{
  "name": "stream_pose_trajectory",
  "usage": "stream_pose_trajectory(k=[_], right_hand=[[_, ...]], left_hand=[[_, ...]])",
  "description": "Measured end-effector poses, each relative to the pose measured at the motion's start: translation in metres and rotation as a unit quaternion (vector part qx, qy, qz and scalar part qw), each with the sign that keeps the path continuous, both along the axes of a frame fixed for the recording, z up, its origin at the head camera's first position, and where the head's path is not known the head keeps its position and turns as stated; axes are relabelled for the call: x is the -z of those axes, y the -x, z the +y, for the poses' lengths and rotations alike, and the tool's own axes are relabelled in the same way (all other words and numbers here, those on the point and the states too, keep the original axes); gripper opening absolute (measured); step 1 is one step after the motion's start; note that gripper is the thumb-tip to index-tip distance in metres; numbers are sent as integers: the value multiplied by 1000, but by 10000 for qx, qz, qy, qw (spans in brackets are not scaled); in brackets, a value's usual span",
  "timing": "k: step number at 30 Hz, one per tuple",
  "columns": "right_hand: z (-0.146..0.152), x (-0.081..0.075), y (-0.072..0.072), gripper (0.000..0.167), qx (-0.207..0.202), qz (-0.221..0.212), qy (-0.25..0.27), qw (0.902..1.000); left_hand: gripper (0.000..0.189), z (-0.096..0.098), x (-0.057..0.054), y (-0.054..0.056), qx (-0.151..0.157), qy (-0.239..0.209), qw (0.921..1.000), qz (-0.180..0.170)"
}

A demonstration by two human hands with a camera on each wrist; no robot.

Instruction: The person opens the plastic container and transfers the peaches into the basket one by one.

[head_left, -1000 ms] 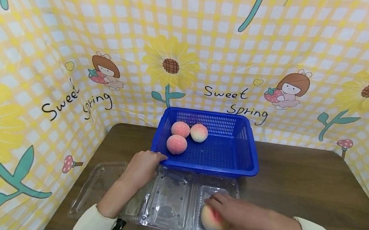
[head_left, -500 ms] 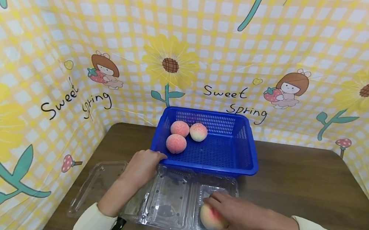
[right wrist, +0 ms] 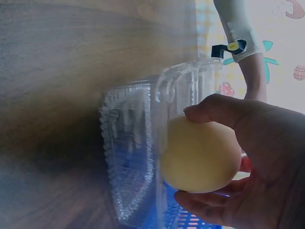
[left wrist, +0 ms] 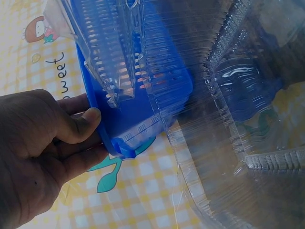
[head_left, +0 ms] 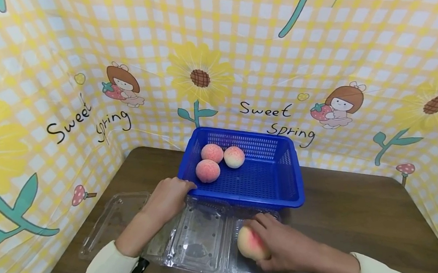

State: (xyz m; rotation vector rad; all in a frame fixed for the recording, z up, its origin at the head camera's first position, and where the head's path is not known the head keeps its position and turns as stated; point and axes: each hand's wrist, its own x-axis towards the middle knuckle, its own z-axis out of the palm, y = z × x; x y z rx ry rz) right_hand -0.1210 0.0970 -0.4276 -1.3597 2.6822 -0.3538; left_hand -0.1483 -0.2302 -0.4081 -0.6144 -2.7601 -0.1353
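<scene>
My left hand pinches the near left corner of a blue plastic basket; in the left wrist view its thumb lies over the rim with fingers on the other side. Inside the basket sit three pink-and-white peaches, one of them the paler peach. A pale yellow peach with a red blush is held in my right hand, over one half of a clear plastic clamshell box. Thumb and fingers curl round that peach in the right wrist view.
Another clear plastic container lies at the left, partly behind the left forearm. The brown wooden table carries everything. A yellow checked cloth stands up behind and at the sides.
The right hand has lifted the pale peach a little, up and away from the clamshell half. The left hand stays on the basket rim. The view has shifted slightly.
</scene>
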Motion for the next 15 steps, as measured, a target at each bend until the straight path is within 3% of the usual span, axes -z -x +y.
stream_pose_trajectory(k=[8,15], right_hand=[[-2,-11,4,86,145,495,481,9975],[-4,-20,8,86,270,609,637,9957]], left_hand=[[27,0,2,0,-43,-60,10000,39],[26,0,2,-1,-37,-28,10000,82]])
